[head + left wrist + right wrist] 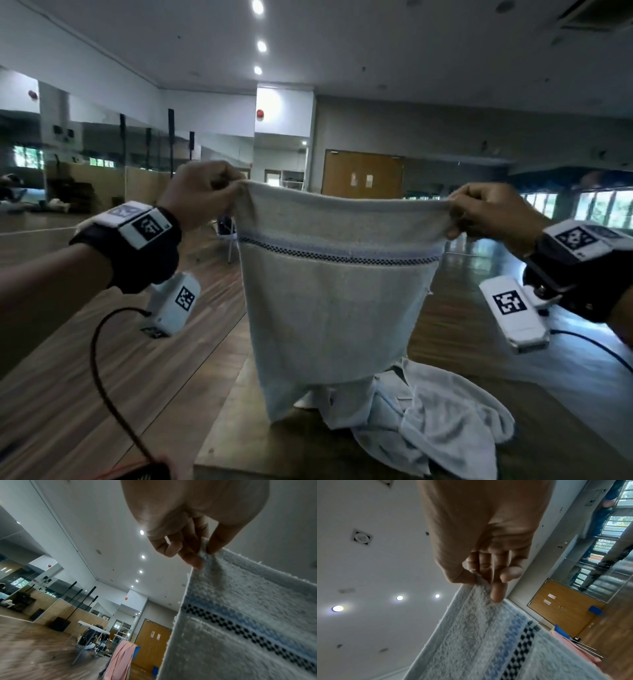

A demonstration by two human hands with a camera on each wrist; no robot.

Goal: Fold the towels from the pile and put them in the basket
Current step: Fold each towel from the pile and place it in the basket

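You've got the grey towel (334, 301) held up in the air by its top two corners. Your left hand (200, 192) pinches the left corner and your right hand (489, 214) pinches the right one. In the left wrist view the corner sits between thumb and fingertips (195, 561), the other fingers loosely curled. It's the same on the right: the edge is nipped by the thumb, with a finger (498, 592) lying on the front of the cloth.

What matters for the fold: the towel hangs straight down from your fingers, top edge running side to side between your hands, blue and checked stripe (339, 251) parallel to it just below. The long axis looks vertical, and both hands are about level, so neither is really nearer. I'd guess you either bring the corners together or lower it flat.

The bottom hem reaches the pile of towels (435, 421) on the wooden table (233, 442), and I can't tell whether it's touching or just in front. The hanging towel hides part of the pile. There's no basket in any view, so you'll have to find that.
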